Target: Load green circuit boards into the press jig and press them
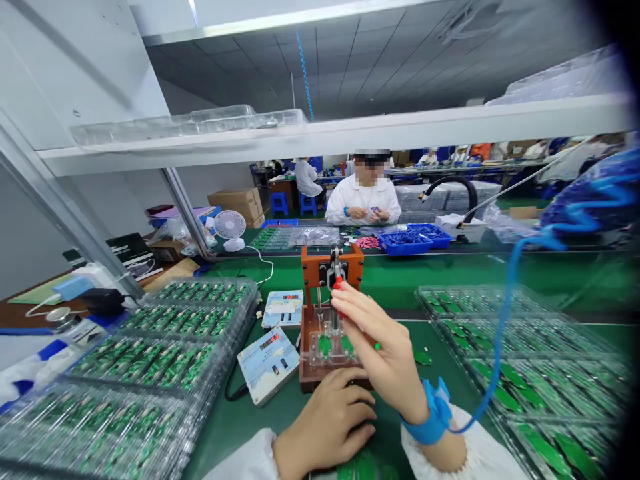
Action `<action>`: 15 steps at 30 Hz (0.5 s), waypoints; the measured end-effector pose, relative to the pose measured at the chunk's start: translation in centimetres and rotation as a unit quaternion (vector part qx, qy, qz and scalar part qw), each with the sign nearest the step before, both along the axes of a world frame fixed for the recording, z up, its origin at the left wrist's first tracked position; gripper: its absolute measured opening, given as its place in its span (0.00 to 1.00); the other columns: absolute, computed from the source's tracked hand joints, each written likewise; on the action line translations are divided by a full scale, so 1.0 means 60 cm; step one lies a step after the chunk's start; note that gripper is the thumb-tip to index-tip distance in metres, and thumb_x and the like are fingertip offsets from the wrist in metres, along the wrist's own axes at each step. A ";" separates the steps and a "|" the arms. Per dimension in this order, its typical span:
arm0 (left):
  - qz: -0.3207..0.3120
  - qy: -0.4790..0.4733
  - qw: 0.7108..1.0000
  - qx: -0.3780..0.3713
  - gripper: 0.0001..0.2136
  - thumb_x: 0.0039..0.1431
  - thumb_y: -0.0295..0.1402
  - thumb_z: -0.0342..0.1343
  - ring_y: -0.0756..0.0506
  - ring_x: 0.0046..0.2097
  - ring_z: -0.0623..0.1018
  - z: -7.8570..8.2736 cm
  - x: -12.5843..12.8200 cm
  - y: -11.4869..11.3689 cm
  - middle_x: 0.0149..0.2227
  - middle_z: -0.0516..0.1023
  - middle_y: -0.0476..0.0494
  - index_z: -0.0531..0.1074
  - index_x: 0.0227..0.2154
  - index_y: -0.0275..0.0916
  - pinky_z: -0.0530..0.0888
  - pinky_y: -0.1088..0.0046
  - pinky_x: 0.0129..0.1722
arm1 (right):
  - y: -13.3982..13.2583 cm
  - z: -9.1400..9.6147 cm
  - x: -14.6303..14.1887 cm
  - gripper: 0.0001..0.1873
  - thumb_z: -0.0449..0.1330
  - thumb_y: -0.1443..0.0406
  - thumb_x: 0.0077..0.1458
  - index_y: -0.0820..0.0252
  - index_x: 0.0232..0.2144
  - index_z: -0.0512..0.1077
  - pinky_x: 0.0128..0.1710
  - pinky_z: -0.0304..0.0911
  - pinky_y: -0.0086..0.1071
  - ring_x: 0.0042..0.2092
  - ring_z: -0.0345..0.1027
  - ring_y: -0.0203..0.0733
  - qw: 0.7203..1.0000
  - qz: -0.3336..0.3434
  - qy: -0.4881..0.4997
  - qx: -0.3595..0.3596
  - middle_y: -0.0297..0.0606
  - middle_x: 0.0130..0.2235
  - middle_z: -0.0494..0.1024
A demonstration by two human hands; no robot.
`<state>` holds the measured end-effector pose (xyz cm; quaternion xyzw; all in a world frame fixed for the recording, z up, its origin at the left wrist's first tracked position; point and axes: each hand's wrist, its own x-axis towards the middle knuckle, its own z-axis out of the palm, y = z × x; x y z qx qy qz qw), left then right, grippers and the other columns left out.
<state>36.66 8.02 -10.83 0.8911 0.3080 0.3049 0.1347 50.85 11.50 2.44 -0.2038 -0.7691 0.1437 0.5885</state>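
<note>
In front of me stands an orange-and-brown press fixture (332, 263) with a toggle clamp and a red lever handle (338, 285). My right hand (383, 353), with a blue wrist strap (431, 415), has its fingers over that handle; the thumb side is partly hidden. Green circuit boards (325, 345) lie in the fixture's clear holder. At the fixture's front edge rests my left hand (327, 423), fingers loosely bent and apart, palm down. More green boards (357, 467) are partly visible below it.
Clear trays of boards stand at left (150, 353) and right (540, 373). Two meter boxes (269, 363) with red displays sit left of the fixture. A blue coiled cord (507, 307) runs from my wrist strap. A shelf (320, 143) spans above; a co-worker (367, 200) sits opposite.
</note>
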 end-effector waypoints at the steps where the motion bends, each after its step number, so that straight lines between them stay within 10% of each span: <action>1: 0.000 0.001 1.000 -0.006 0.05 0.66 0.35 0.60 0.40 0.57 0.74 0.001 0.001 -0.001 0.46 0.82 0.50 0.78 0.41 0.43 0.66 0.59 0.64 | -0.001 0.001 0.002 0.28 0.54 0.76 0.67 0.44 0.62 0.71 0.68 0.64 0.41 0.67 0.63 0.43 1.000 0.010 0.002 -0.011 0.31 0.63 0.73; 7: -0.021 -0.127 0.985 -0.117 0.09 0.69 0.36 0.57 0.43 0.52 0.79 0.047 -0.020 -0.007 0.42 0.84 0.44 0.81 0.38 0.41 0.73 0.64 0.57 | 0.000 0.004 0.023 0.26 0.52 0.75 0.68 0.46 0.59 0.74 0.67 0.66 0.47 0.66 0.66 0.46 0.996 0.068 0.027 -0.057 0.33 0.62 0.75; 10: 0.079 -0.194 0.963 -0.170 0.13 0.68 0.41 0.58 0.44 0.40 0.82 0.095 -0.082 0.010 0.36 0.84 0.43 0.81 0.34 0.38 0.77 0.68 0.45 | 0.006 0.016 0.038 0.23 0.56 0.76 0.64 0.45 0.49 0.81 0.60 0.73 0.42 0.57 0.76 0.44 0.989 0.003 0.143 -0.043 0.31 0.53 0.82; 15: 0.265 0.029 0.947 -0.181 0.21 0.66 0.44 0.57 0.35 0.64 0.71 0.137 -0.215 0.085 0.61 0.74 0.34 0.76 0.55 0.37 0.65 0.57 0.66 | 0.023 0.051 0.078 0.20 0.60 0.79 0.48 0.51 0.31 0.84 0.41 0.77 0.34 0.37 0.80 0.39 0.922 -0.060 0.382 0.017 0.31 0.33 0.85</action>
